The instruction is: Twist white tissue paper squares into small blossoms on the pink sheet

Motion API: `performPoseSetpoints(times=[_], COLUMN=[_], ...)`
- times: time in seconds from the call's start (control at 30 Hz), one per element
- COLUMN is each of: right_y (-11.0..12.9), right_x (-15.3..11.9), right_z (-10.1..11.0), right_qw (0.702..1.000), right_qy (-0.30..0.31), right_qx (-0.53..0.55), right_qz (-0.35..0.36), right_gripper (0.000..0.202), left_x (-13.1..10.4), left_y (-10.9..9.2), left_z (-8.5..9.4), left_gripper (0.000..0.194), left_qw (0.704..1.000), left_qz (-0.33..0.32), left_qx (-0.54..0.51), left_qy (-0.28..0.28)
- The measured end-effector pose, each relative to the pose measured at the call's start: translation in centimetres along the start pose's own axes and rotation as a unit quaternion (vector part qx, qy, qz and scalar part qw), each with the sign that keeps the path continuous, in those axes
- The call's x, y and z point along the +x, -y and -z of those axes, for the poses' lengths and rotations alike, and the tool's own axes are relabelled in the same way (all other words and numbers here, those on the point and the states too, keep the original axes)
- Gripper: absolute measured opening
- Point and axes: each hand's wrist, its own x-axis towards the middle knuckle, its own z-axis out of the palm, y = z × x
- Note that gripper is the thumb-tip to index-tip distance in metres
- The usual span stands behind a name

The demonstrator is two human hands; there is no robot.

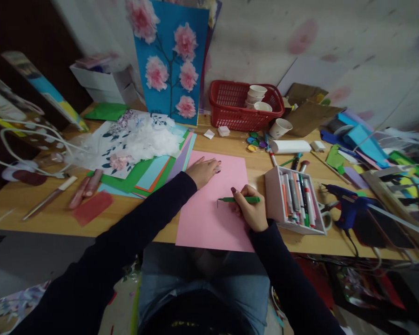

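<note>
A pink sheet of paper (209, 228) lies on the table in front of me, reaching its front edge. My left hand (204, 172) rests flat on the sheet's upper part, fingers stretched out to the right. In my right hand (252, 208) is a green marker (230, 199), pinched between thumb and fingers, its tip pointing left at the middle of the sheet. A short dark line (218, 204) shows at the tip. Some of the right fingers are hidden behind the thumb and palm.
Right of the sheet stands a white box of markers (275, 200), then a blue glue gun (349, 200). Behind are a red basket (230, 118) with paper cups and a blue flower picture (164, 102). Coloured papers (125, 184) and white fluffy material (153, 142) lie left.
</note>
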Motion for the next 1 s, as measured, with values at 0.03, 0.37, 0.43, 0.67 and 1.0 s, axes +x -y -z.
performPoseSetpoints(times=[0.03,0.37,0.43,0.67,1.0], right_y=[0.0,-0.2,-0.2,-0.3,-0.1], right_x=[0.0,-0.2,-0.2,-0.6,-1.3], right_z=[0.0,0.2,0.2,0.6,0.9], right_qw=[1.0,1.0,1.0,0.997,0.995], right_qy=[0.002,0.024,0.023,0.073,0.098], right_qx=[0.0,0.004,0.005,0.004,-0.004], right_qz=[-0.001,-0.006,-0.005,-0.012,-0.018], right_gripper=[0.038,0.039,0.038,0.038,0.035], left_x=[0.0,0.1,0.1,0.1,0.1], left_y=[0.0,0.3,0.3,0.3,0.3], left_z=[0.0,-0.3,-0.4,-0.4,-0.2], left_gripper=[0.032,0.037,0.037,0.039,0.041], left_qw=[1.0,1.0,1.0,1.0,1.0], left_qz=[-0.001,-0.016,-0.018,-0.012,-0.01], left_qx=[0.001,0.017,0.02,0.025,0.024], left_qy=[0.002,0.01,0.011,0.008,0.015])
